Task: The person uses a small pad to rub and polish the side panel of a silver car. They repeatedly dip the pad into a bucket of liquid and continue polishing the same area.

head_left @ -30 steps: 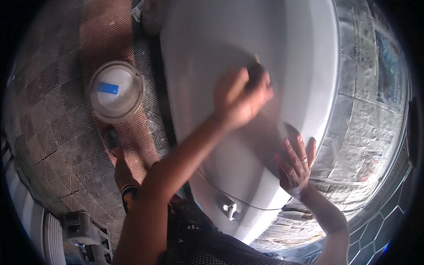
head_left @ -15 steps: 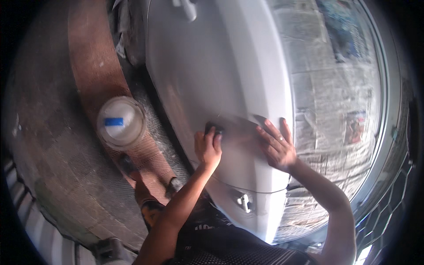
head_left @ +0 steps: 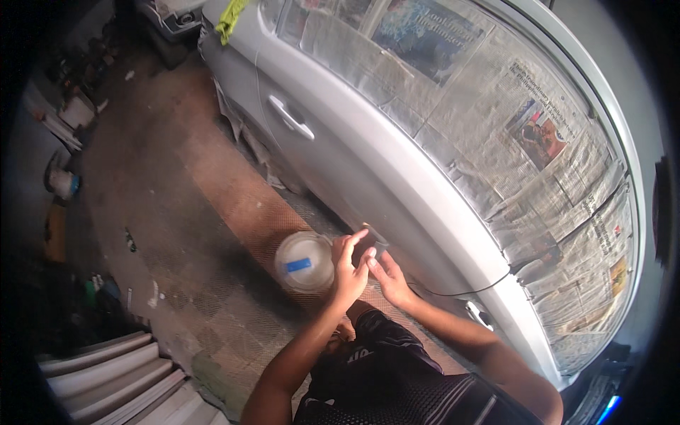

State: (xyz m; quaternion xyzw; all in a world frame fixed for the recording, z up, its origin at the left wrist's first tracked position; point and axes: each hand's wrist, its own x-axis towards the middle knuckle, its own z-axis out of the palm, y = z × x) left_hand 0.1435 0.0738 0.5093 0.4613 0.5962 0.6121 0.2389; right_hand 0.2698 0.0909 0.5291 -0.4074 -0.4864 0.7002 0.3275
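A small dark grey sheet, which looks like sandpaper point(head_left: 370, 243), is between my two hands in front of the silver car door point(head_left: 354, 180). My left hand point(head_left: 346, 273) is closed on its left side, with the thumb toward the near edge. From the right, my right hand point(head_left: 389, 280) pinches the sheet's near right edge, its fingertips almost meeting my left thumb. Just left of my left hand stands a round, pale bucket point(head_left: 280, 271). A blue rectangular piece point(head_left: 299, 265) shows within its rim.
Newspaper sheets point(head_left: 467, 117) cover the car windows. A white door handle point(head_left: 290, 117) sticks out farther along the car, and a yellow-green cloth point(head_left: 230, 20) lies at the far end. A reddish mat strip point(head_left: 230, 191) runs beneath the bucket. Pale ridged panels point(head_left: 113, 375) stand at lower left.
Both hands have come off the door and together in front of it. The dark sheet that was pressed to the door under my left hand is now between them. My view has turned.
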